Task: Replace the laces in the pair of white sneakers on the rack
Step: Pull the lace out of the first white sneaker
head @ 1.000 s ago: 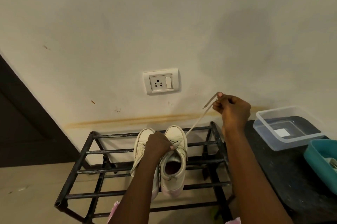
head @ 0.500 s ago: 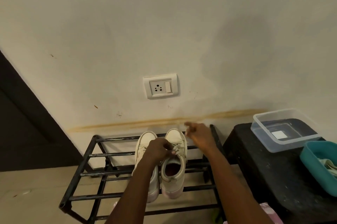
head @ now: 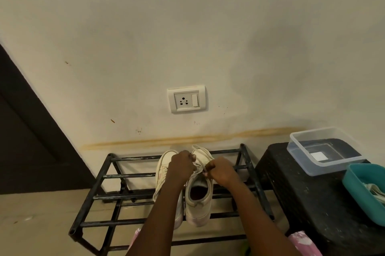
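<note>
Cream wall with a socket [head: 186,99] backs a black metal rack [head: 100,176], where two white sneakers stand side by side, toes to the wall. The left hand [head: 182,165] curls over the laced front of the right sneaker [head: 198,205], hiding part of the left sneaker [head: 163,170]. The right hand [head: 220,170] pinches the lace [head: 201,167] near the top eyelets. Beside the rack, a dark table [head: 302,203] carries a clear tub [head: 312,162] and a teal tub [head: 354,191].

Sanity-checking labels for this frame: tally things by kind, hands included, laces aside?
white sneakers: 2
plastic tubs: 2 (clear tub, teal tub)
metal rack: 1
black stool: 1
wall socket: 1
hands: 2 (left hand grips a sneaker, right hand pinches its lace)
Total: 9
</note>
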